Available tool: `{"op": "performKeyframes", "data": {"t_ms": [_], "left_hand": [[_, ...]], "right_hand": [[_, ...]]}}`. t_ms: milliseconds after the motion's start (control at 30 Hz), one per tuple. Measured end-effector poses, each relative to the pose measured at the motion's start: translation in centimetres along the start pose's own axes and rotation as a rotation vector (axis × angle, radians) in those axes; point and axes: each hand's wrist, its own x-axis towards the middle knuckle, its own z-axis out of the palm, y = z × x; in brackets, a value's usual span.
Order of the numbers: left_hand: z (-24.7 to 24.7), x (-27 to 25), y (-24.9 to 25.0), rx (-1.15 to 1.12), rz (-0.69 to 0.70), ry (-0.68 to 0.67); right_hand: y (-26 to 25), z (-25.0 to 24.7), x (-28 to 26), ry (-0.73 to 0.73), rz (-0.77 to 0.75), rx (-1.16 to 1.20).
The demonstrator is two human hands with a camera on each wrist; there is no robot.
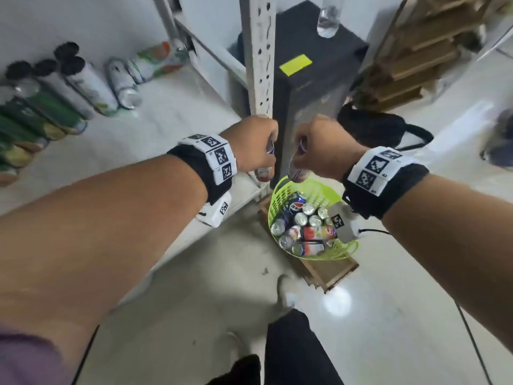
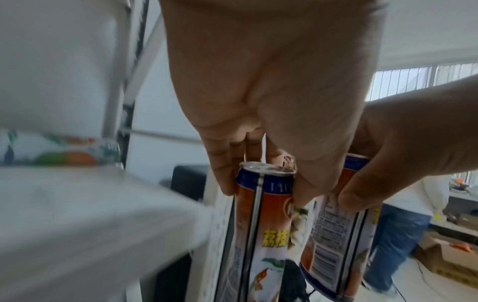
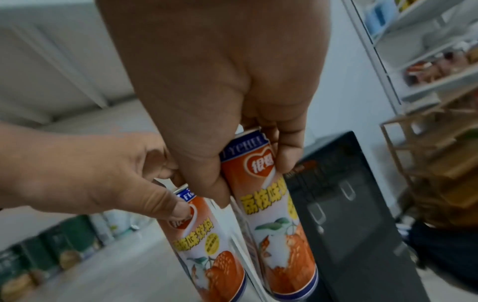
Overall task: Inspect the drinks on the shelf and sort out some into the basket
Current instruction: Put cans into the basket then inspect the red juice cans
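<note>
My left hand (image 1: 265,151) grips a red-and-white lychee drink can (image 2: 261,214) by its top, upright, just off the shelf's right front corner. Close beside it my right hand (image 1: 304,151) holds a second identical can (image 3: 274,214) the same way. In the right wrist view the left hand's can (image 3: 204,241) hangs just left of it. Both cans are above the lime green basket (image 1: 279,194), which stands on the floor and holds several cans. Several bottles and cans (image 1: 83,79) remain on the white shelf (image 1: 166,112) at the left.
A perforated shelf post (image 1: 259,65) rises right behind my left hand. A black cabinet (image 1: 311,79) stands behind the basket, a black bag (image 1: 372,126) to its right, wooden racks (image 1: 416,51) further back. The basket sits on a wooden crate (image 1: 330,270). My foot (image 1: 286,293) is near it.
</note>
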Motion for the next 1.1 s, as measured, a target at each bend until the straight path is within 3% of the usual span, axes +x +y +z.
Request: {"op": "performKeyframes", "data": {"t_ms": [300, 533, 633, 733, 867, 1100], "left_hand": [[19.0, 9.1, -1.0, -0.046, -0.029, -0.245], [28.6, 10.7, -4.3, -0.016, -0.113, -0.240], [31.2, 9.9, -5.5, 0.012, -0.141, -0.262], [32.5, 7.9, -5.9, -0.002, -0.144, -0.337], [31.7, 4.3, -6.1, -0.034, -0.169, -0.338], [21.7, -3.0, -7.2, -0.014, -0.204, -0.271]], "right_hand": [[14.1, 16.4, 3.3, -0.167, 0.158, 0.109], [17.7, 27.3, 4.0, -0.260, 0.272, 0.133], [17.7, 30.7, 3.0, -0.367, 0.292, 0.129], [16.9, 32.1, 1.5, -0.396, 0.240, 0.212], [15.3, 31.1, 0.4, -0.377, 0.229, 0.229], [7.4, 23.7, -1.8, -0.325, 0.134, 0.040]]}}
